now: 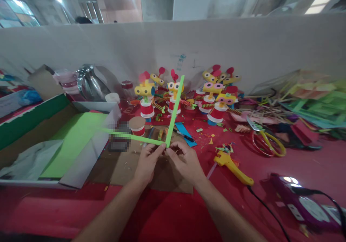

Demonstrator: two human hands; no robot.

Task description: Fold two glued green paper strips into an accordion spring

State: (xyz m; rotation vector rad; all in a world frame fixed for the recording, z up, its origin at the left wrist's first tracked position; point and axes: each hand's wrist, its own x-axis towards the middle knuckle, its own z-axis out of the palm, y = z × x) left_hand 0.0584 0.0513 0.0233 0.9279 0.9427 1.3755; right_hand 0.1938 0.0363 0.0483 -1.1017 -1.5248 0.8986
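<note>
My left hand [148,162] and my right hand [183,161] meet over a brown cardboard sheet [127,164] and pinch two green paper strips where their ends join. One green strip [174,110] rises up and slightly right from the pinch. The other green strip [135,137] runs left toward an open box. Both hands are closed on the strips' joined ends.
A row of paper-cup craft figures [178,98] stands at the back against a white wall. An open cardboard box [81,155] holds green paper at left. A yellow glue gun [232,164], yellow-handled scissors [266,137], a purple power strip [300,202] and paper scraps lie right on the red table.
</note>
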